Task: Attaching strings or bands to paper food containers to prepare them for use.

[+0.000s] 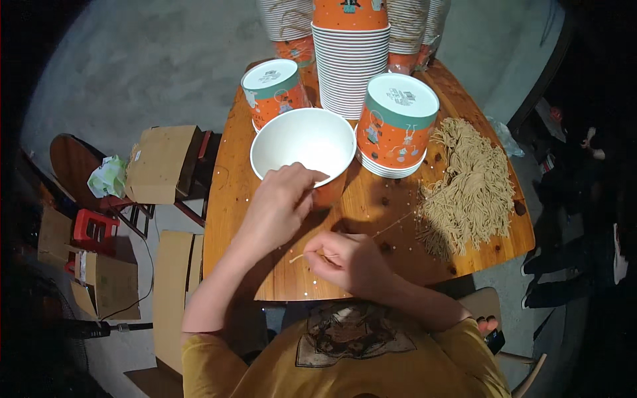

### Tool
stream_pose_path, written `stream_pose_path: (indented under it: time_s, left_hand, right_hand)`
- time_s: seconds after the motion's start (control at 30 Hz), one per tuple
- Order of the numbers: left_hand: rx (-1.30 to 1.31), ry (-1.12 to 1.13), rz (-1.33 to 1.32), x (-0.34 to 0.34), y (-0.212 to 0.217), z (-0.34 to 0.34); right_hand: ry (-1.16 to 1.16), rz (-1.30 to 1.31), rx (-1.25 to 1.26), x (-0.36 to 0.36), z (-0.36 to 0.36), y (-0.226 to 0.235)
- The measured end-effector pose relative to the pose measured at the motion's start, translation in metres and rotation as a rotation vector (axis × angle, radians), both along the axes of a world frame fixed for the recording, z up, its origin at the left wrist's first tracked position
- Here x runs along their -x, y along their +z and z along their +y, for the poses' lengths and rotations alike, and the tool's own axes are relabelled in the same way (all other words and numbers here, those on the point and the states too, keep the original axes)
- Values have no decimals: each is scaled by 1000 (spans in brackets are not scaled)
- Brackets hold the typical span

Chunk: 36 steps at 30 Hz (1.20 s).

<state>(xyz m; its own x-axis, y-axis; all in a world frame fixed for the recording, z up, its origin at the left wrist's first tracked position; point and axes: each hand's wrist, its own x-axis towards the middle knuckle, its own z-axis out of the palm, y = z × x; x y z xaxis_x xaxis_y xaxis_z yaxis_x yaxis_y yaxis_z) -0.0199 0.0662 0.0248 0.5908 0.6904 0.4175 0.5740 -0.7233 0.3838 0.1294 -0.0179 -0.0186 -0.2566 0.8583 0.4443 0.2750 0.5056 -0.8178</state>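
Observation:
A white-lined paper bucket [332,194] with an orange outside stands mouth up on the wooden table, tipped slightly toward me. My left hand [282,202] is closed on its near rim, fingers curled over the edge. Just below and right of it, my right hand [348,260] pinches a thin tan cord [296,258]. One short end of the cord sticks out left of the fingers. Farther right, a strand seems to run toward a loose heap of tan cords [468,192] on the table. Whether it is the same piece, I cannot tell.
Upside-down orange and green buckets [398,136] stand behind, one more [272,93] at the left. A tall stack of white-rimmed buckets [352,73] rises at the back. Small white bits lie scattered on the table [232,225]. Cardboard boxes [159,166] stand left.

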Motion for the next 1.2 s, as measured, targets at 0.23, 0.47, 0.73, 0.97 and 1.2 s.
stream_pose_path:
  time_s: [0.23,0.47,0.73,0.97,1.2]
  left_hand:
    - [693,25,-535,27,23,13]
    - [776,95,-553,34,32,17]
    - [762,119,-562,47,28,23]
    - [767,42,-537,61,26,25]
    - [840,6,-416,35,56,27]
  right_hand:
    - [-214,67,-124,-23,29,-4]
    - [-181,67,-294,-25,55,-6]
    - [-178,22,-330,-23,61,-5]
    - [-132,7,-325,-16,59,-3]
    - [-55,-108,-478,-6,47,5]
